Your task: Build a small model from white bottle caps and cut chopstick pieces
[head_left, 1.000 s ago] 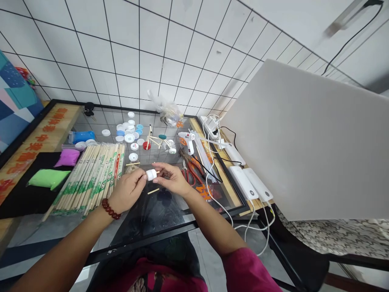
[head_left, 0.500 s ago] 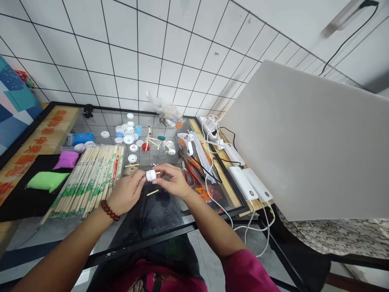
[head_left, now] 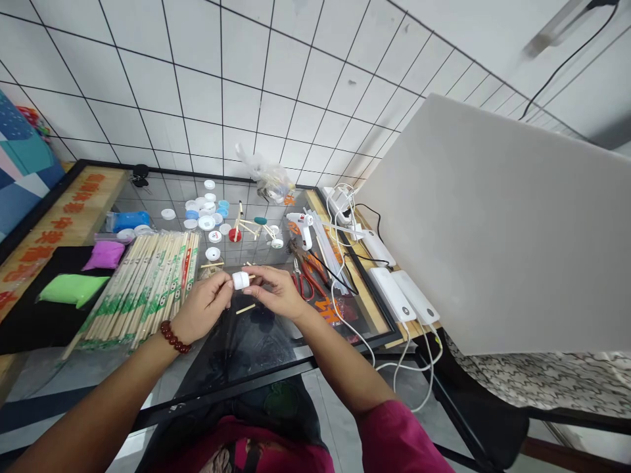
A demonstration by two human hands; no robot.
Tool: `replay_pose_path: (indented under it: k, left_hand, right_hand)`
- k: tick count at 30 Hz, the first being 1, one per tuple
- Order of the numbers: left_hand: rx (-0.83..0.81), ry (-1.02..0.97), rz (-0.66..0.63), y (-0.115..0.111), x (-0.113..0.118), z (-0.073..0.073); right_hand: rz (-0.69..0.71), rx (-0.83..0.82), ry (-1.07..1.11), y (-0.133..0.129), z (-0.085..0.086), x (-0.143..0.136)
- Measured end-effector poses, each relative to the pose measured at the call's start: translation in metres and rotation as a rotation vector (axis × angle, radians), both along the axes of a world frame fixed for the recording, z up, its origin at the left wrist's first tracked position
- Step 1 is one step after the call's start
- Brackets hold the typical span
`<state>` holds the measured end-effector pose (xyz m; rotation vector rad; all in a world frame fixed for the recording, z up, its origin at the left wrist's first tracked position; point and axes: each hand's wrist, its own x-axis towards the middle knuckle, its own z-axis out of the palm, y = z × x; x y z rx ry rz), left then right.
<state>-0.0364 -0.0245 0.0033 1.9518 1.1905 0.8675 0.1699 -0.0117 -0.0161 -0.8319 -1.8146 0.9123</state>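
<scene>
Above the glass tabletop (head_left: pixel 266 338), two white bottle caps (head_left: pixel 241 280) stand face to face with a short wooden stick (head_left: pixel 252 276) poking out on the right. My left hand (head_left: pixel 206 303), with a beaded bracelet on its wrist, is closed at the left side of the caps; its fingertips partly hide what they pinch. On the other side, my right hand (head_left: pixel 277 293) pinches the stick between thumb and fingers. A loose piece of stick (head_left: pixel 245 309) lies on the glass just below. Beyond the hands is a small stick model (head_left: pixel 251 226) with a red cap and a green piece.
Wrapped chopsticks (head_left: pixel 140 289) lie left, beside green (head_left: pixel 73 290) and purple clay packs (head_left: pixel 104 255). Several loose caps (head_left: pixel 206 222) lie behind. At right are a glue gun (head_left: pixel 302 226), glue sticks (head_left: pixel 328 249), red-handled pliers (head_left: pixel 308 279), cables and white power boxes (head_left: pixel 393 295).
The caps have turned, so their side now shows more than the end face. Both hands remain close together; the whole view has shifted slightly.
</scene>
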Motion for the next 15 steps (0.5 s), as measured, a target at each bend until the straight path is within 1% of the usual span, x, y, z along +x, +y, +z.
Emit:
replay_pose_path:
  k: [4,8,10,12,15]
  left_hand:
    - [0.069,0.021,0.09,0.0007,0.0025,0.0]
    - [0.169,0.074,0.138,-0.0006,0.0058,-0.0024]
    - [0.227,0.1,0.14,-0.0018,0.0071,-0.0046]
    - [0.273,0.119,0.14,-0.0032,0.0077,-0.0062]
    - [0.317,0.087,0.119,-0.0051,0.0075,-0.0056]
  right_hand:
    - [-0.015,-0.041,0.01,0.0007,-0.0013,-0.0009]
    - [-0.13,-0.092,0.003,0.0001,-0.0024,-0.0039]
    - [-0.156,-0.103,-0.008,-0.0008,-0.0011,-0.0047]
    - [-0.132,-0.137,-0.01,-0.0017,0.0004,-0.0048]
    - [-0.043,-0.298,0.051,-0.0019,0.0004,-0.0046]
